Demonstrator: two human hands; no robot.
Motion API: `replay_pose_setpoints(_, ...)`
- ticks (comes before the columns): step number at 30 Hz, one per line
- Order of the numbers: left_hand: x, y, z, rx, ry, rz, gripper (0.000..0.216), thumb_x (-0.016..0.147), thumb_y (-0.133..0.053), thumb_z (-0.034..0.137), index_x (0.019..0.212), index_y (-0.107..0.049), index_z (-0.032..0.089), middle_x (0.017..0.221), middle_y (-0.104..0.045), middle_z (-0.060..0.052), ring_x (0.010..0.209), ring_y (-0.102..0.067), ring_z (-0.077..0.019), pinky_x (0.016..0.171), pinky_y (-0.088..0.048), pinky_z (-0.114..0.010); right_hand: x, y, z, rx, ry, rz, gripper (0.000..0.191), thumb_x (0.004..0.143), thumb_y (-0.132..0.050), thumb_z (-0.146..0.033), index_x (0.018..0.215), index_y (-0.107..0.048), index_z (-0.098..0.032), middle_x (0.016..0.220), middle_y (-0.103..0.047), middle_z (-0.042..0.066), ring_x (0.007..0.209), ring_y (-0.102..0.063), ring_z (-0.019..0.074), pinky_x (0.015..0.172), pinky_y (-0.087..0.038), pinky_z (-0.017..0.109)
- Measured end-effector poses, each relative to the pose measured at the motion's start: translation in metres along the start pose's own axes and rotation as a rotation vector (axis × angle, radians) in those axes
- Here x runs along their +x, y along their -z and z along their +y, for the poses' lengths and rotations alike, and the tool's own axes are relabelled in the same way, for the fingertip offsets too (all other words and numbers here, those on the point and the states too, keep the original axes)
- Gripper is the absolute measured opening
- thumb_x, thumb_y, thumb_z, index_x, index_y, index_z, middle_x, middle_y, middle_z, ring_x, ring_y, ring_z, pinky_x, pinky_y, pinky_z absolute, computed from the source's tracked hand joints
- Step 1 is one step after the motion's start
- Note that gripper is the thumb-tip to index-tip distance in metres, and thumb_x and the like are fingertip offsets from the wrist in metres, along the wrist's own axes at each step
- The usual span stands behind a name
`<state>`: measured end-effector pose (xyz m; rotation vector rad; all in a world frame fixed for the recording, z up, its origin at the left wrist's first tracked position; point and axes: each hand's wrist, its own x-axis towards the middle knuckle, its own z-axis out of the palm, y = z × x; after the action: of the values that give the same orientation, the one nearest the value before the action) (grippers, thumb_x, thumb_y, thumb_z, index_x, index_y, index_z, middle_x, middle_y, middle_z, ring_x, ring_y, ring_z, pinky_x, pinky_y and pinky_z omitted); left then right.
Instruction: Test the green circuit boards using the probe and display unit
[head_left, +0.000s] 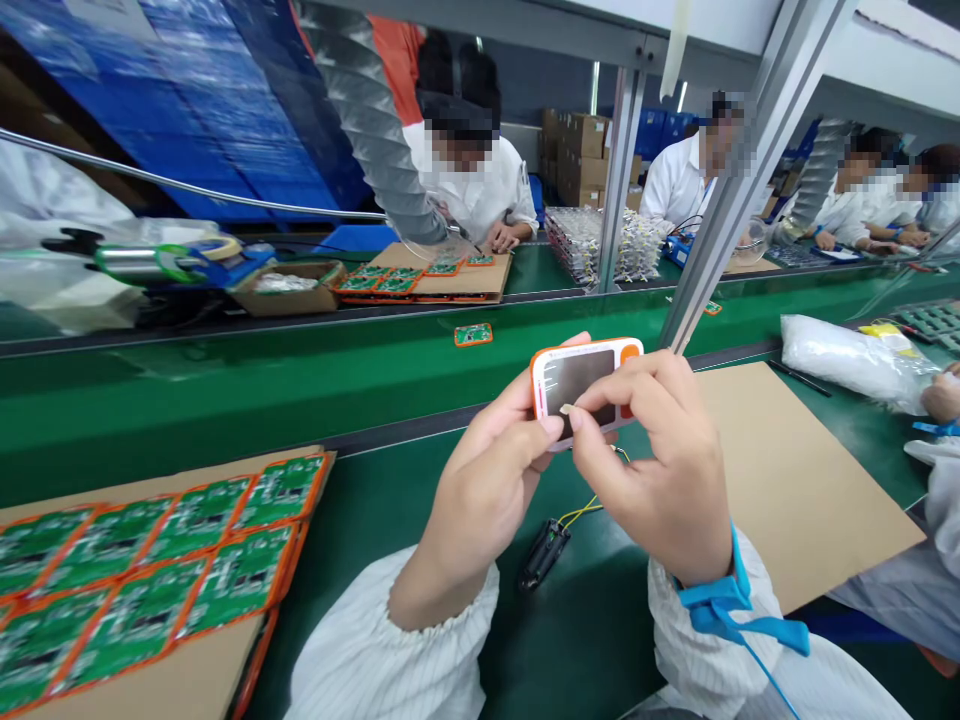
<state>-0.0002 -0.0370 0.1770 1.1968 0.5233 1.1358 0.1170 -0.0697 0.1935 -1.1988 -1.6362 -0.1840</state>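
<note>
A small white and orange handheld device with a dark screen is gripped along its left end by my left hand. In front of that screen, my right hand pinches a tiny pale piece between thumb and forefinger. I cannot tell whether this piece is stuck to the screen. Yellow wires hang below the device and lead to a black part lying on the green table. A blue wrist strap is around my right wrist.
At left, green circuit boards in orange frames lie on cardboard. A brown cardboard sheet lies at right, near a clear plastic bag. One framed board is on the green conveyor belt. Co-workers sit across; a metal post rises ahead.
</note>
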Motion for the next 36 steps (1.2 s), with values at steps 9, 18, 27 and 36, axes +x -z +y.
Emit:
replay_pose_setpoints(9, -0.001, -0.002, -0.002, 0.041, -0.062, -0.049, 0.045, 0.086, -0.051, 0.03, 0.131, -0.055, 0.021, 0.131, -0.057, -0.007, 0.122, -0.052, -0.0279, 0.104, -0.044, -0.039, 0.001, 0.0, 0.001, 0.005, -0.01, -0.028, 0.01, 0.082, -0.055, -0.016, 0.074, -0.058, -0.02, 0.076, -0.054, 0.003, 0.074, -0.051, 0.0165, 0.066, -0.043, 0.032)
replay_pose_setpoints(18, 0.001, 0.0, -0.001, 0.132, -0.06, 0.018, 0.045, 0.088, -0.051, 0.035, 0.13, -0.055, 0.019, 0.123, -0.062, -0.01, 0.117, -0.056, -0.0272, 0.097, -0.049, -0.037, 0.003, 0.006, 0.006, 0.116, -0.054, -0.01, 0.005, 0.084, -0.055, -0.02, 0.087, -0.059, -0.021, 0.077, -0.054, 0.001, 0.071, -0.052, 0.0143, 0.064, -0.045, 0.03)
replay_pose_setpoints(27, -0.001, 0.002, 0.009, 0.044, 0.062, 0.006, 0.043, 0.085, -0.053, 0.036, 0.122, -0.059, 0.014, 0.103, -0.069, -0.011, 0.081, -0.069, -0.0243, 0.072, -0.059, -0.036, -0.003, 0.015, 0.009, 0.283, -0.113, 0.16, 0.009, 0.087, -0.052, -0.02, 0.094, -0.058, -0.022, 0.082, -0.054, 0.002, 0.075, -0.054, 0.0148, 0.063, -0.047, 0.03)
replay_pose_setpoints(36, -0.001, 0.001, 0.01, 0.026, 0.063, 0.018, 0.035, 0.084, -0.054, 0.031, 0.111, -0.064, 0.012, 0.091, -0.071, -0.01, 0.076, -0.07, -0.0239, 0.072, -0.059, -0.036, -0.003, 0.014, 0.01, 0.301, -0.129, 0.139, 0.01, 0.088, -0.052, -0.024, 0.095, -0.059, -0.023, 0.083, -0.054, 0.002, 0.075, -0.054, 0.0148, 0.062, -0.048, 0.03)
